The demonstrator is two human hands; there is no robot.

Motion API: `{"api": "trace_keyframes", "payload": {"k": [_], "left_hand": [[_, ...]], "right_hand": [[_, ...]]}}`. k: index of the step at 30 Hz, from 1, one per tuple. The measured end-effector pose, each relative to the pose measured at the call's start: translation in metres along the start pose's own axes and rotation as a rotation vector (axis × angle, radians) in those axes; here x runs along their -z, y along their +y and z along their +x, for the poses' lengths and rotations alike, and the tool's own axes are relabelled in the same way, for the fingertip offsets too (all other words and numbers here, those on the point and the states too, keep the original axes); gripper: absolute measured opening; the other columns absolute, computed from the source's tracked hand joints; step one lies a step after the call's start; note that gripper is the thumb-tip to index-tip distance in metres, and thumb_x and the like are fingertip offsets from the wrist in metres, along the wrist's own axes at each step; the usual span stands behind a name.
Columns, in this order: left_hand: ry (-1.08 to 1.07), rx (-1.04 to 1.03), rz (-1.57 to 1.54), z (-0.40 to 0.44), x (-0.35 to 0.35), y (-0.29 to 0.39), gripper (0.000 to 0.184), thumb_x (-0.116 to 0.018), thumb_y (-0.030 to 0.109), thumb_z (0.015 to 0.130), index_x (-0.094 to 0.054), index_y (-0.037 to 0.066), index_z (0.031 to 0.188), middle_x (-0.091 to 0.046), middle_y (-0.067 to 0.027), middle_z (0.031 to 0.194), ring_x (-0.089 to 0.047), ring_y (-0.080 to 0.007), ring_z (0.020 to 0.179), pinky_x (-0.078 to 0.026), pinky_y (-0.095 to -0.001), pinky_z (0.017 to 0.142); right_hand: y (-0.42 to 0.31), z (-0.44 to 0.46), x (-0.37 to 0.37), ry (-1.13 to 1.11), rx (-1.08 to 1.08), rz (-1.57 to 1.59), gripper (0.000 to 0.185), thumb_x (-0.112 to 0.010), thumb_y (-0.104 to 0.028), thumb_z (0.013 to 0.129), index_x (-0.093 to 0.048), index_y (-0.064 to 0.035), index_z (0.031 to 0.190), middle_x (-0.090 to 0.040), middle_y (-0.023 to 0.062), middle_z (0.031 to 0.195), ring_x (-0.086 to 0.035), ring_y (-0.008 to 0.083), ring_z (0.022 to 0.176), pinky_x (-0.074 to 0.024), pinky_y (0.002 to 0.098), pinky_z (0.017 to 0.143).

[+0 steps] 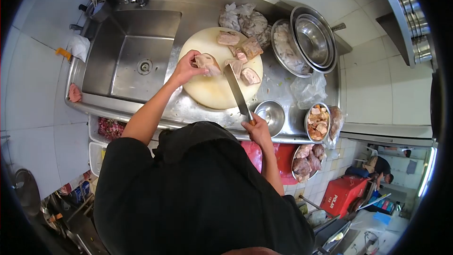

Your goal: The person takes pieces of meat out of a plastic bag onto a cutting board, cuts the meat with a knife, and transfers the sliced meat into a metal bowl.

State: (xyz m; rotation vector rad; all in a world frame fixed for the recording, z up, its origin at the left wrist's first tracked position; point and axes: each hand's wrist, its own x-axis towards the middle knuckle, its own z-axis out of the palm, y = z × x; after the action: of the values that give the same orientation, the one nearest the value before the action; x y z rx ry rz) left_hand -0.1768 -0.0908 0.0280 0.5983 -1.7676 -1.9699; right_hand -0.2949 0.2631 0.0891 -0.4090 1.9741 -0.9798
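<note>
My left hand (185,69) grips a pale piece of meat (208,63) at the left part of a round white cutting board (207,95). In my right hand (259,130) is the wooden handle of a long-bladed knife (237,91). Its blade slants up across the board, with the tip close to several chunks of meat (250,76) on the right side. More chunks (228,38) lie near the board's top edge. A small steel bowl (270,117) stands just beyond my right hand, beside the board.
A steel sink (141,49) lies left of the board. Bagged meat (252,22) and stacked steel bowls (313,40) stand at the back right. A bowl of cut meat (317,123) sits at the right edge. A person (379,166) is farther off, near a red cooler (343,195).
</note>
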Motion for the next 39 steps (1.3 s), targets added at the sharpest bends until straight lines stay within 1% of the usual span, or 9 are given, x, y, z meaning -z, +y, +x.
{"api": "trace_keyframes", "payload": {"k": [4, 5, 8, 14, 18, 26, 32, 35, 39], "left_hand": [[0.066, -0.3, 0.318, -0.028, -0.017, 0.01, 0.061, -0.088, 0.006, 0.072, -0.058, 0.003, 0.125, -0.063, -0.011, 0.128, -0.064, -0.02, 0.114, -0.051, -0.0356, 0.105], [0.085, -0.32, 0.373, -0.033, -0.02, 0.004, 0.066, -0.085, 0.004, 0.069, -0.058, 0.002, 0.128, -0.063, -0.0146, 0.13, -0.061, -0.029, 0.123, -0.047, -0.0404, 0.11], [0.064, -0.595, 0.543, -0.044, -0.024, -0.003, 0.066, -0.082, 0.003, 0.066, -0.058, 0.002, 0.127, -0.062, -0.0174, 0.13, -0.057, -0.0366, 0.128, -0.044, -0.0451, 0.112], [-0.092, -0.559, 0.702, -0.078, -0.032, -0.036, 0.055, -0.081, 0.004, 0.072, -0.061, 0.005, 0.123, -0.048, -0.0212, 0.146, -0.051, -0.0414, 0.133, -0.044, -0.0461, 0.113], [-0.098, -0.389, 0.502, -0.09, -0.04, -0.044, 0.054, -0.085, 0.008, 0.074, -0.062, 0.007, 0.123, -0.044, -0.0214, 0.147, -0.052, -0.0405, 0.132, -0.046, -0.044, 0.111], [0.089, -0.396, 0.541, -0.081, -0.056, -0.047, 0.057, -0.088, 0.011, 0.071, -0.063, 0.007, 0.122, -0.052, -0.0209, 0.132, -0.055, -0.0395, 0.126, -0.047, -0.0426, 0.107], [0.164, -0.435, 0.627, -0.071, -0.071, -0.04, 0.057, -0.088, 0.012, 0.068, -0.062, 0.006, 0.12, -0.054, -0.0202, 0.125, -0.055, -0.0391, 0.119, -0.048, -0.0434, 0.103], [0.157, -0.429, 0.656, -0.068, -0.073, -0.043, 0.06, -0.087, 0.013, 0.068, -0.062, 0.005, 0.122, -0.055, -0.0205, 0.125, -0.055, -0.0395, 0.118, -0.049, -0.0442, 0.102], [0.159, -0.368, 0.64, -0.071, -0.073, -0.047, 0.066, -0.087, 0.014, 0.067, -0.06, 0.003, 0.127, -0.055, -0.021, 0.125, -0.054, -0.0406, 0.119, -0.049, -0.0456, 0.101]], "right_hand": [[-0.008, 0.019, -0.012, 0.055, 0.007, -0.051, 0.053, -0.079, -0.018, 0.089, -0.064, 0.0019, 0.136, -0.061, 0.0005, 0.077, -0.05, 0.0095, 0.066, -0.0429, 0.0289, 0.061], [-0.002, 0.026, -0.018, 0.076, 0.044, -0.041, 0.054, -0.079, -0.018, 0.09, -0.064, 0.0018, 0.137, -0.06, 0.0011, 0.077, -0.051, 0.01, 0.068, -0.0437, 0.0292, 0.063], [-0.006, 0.03, -0.027, 0.089, 0.091, -0.062, 0.054, -0.078, -0.019, 0.091, -0.062, 0.0016, 0.139, -0.057, 0.0019, 0.076, -0.051, 0.0116, 0.072, -0.0452, 0.0302, 0.068], [-0.018, 0.004, -0.032, 0.001, -0.005, -0.063, 0.05, -0.077, -0.022, 0.093, -0.065, -0.0012, 0.137, -0.049, -0.0029, 0.067, -0.044, 0.0085, 0.061, -0.039, 0.0286, 0.057], [-0.007, 0.005, -0.038, -0.011, 0.024, -0.138, 0.057, -0.075, -0.029, 0.094, -0.06, -0.0028, 0.143, -0.057, 0.002, 0.07, -0.051, 0.0101, 0.061, -0.045, 0.0295, 0.059], [-0.004, 0.01, -0.04, -0.047, 0.088, -0.243, 0.062, -0.074, -0.028, 0.093, -0.056, -0.006, 0.148, -0.063, 0.0131, 0.075, -0.062, 0.0204, 0.068, -0.0526, 0.0364, 0.069], [-0.026, -0.011, -0.05, 0.103, 0.048, -0.21, 0.057, -0.069, -0.04, 0.099, -0.06, -0.0031, 0.142, -0.074, 0.0239, 0.095, -0.073, 0.0347, 0.09, -0.054, 0.0414, 0.085], [-0.034, -0.027, -0.048, 0.158, 0.184, -0.247, 0.056, -0.061, -0.044, 0.103, -0.06, -0.0025, 0.141, -0.072, 0.0288, 0.11, -0.07, 0.0448, 0.106, -0.0521, 0.0471, 0.093], [-0.045, -0.043, -0.051, 0.151, 0.213, -0.332, 0.055, -0.057, -0.045, 0.105, -0.061, -0.0016, 0.139, -0.071, 0.0298, 0.112, -0.066, 0.0483, 0.108, -0.0516, 0.0522, 0.093]]}}
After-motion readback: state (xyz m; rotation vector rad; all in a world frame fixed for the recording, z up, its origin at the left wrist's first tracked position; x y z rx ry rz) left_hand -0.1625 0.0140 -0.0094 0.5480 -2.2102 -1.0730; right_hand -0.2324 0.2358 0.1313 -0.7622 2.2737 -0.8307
